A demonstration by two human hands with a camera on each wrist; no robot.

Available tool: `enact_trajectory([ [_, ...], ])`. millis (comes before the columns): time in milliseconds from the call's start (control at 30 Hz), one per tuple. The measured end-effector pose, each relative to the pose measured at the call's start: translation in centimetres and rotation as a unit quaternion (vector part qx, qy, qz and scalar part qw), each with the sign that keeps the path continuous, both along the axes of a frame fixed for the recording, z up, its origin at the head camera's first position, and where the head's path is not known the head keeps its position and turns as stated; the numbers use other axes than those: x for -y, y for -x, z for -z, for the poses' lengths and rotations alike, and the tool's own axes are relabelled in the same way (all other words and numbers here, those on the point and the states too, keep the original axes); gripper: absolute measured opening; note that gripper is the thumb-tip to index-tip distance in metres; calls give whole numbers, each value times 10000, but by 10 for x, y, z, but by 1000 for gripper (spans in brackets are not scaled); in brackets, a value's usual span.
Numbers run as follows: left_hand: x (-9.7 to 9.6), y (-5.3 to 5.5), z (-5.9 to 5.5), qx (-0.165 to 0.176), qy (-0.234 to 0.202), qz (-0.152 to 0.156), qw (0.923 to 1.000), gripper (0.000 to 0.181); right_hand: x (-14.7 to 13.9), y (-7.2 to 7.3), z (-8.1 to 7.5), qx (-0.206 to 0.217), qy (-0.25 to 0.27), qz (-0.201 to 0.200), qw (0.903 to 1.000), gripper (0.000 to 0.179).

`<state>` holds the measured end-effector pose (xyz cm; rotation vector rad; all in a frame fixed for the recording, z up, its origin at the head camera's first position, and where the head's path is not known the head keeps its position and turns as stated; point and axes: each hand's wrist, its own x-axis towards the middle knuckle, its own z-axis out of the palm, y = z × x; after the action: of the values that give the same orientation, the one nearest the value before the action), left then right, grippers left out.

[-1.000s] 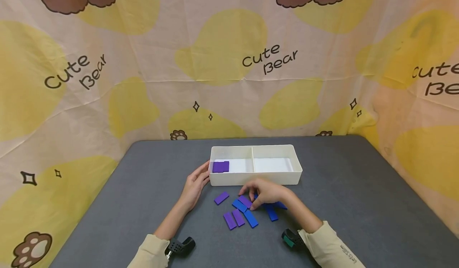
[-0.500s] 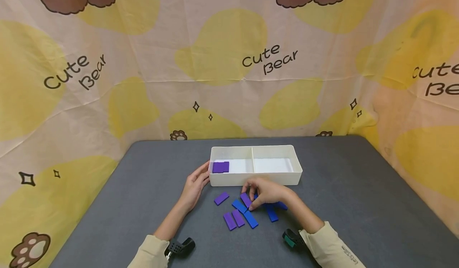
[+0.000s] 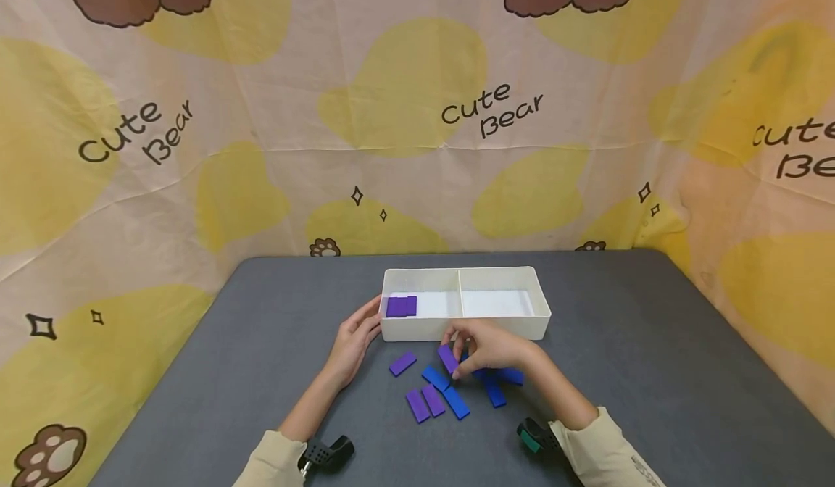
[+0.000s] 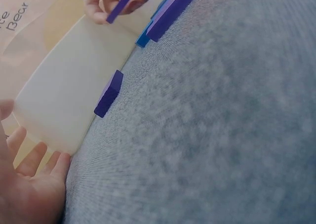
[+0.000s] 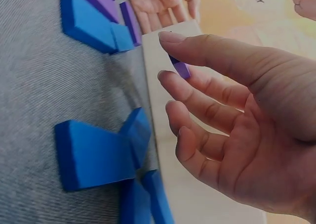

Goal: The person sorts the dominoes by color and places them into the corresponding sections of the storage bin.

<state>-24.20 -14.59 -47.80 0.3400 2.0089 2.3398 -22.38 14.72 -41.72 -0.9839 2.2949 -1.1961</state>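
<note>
My right hand [image 3: 489,343] pinches a small flat purple block [image 3: 448,359] between thumb and fingers, just in front of the white box [image 3: 417,330]. In the left wrist view this purple block [image 4: 122,5] is clear of the table; the right wrist view shows only its end [image 5: 182,69] past the thumb. My left hand [image 3: 351,348] rests with extended fingers against the box's left end. Purple blocks [image 3: 401,306] lie together in the left compartment; the right one shows a bare white floor. Below my right hand lie several blue blocks [image 3: 492,390], partly hidden by it.
On the grey table [image 3: 274,327], a lone purple block [image 3: 402,364] lies near the box's front. Two more purple blocks [image 3: 418,406] lie side by side closer to me, beside two blue blocks [image 3: 456,403]. A patterned cloth [image 3: 417,110] hangs behind the table.
My right hand has gripped the purple block and raised it slightly from among the blue ones, toward the box. My left hand stays at the box's end.
</note>
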Motion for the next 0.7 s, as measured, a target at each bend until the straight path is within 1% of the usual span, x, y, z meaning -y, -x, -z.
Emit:
enact_trajectory([
  [267,0,1,2,-2,-47,26,10000,52,1,-2,-11,-98,-12,209,9997,41],
  [467,1,1,3,-76,-4,36,10000,51,2,1,-19,-168,56,267,9995,42],
  [533,1,1,3,-50,-13,40,10000,51,3,2,-22,-189,40,306,9993,42],
  [700,0,1,1,-34,-16,52,10000,52,5,6,-30,-126,-23,458,9989,42],
])
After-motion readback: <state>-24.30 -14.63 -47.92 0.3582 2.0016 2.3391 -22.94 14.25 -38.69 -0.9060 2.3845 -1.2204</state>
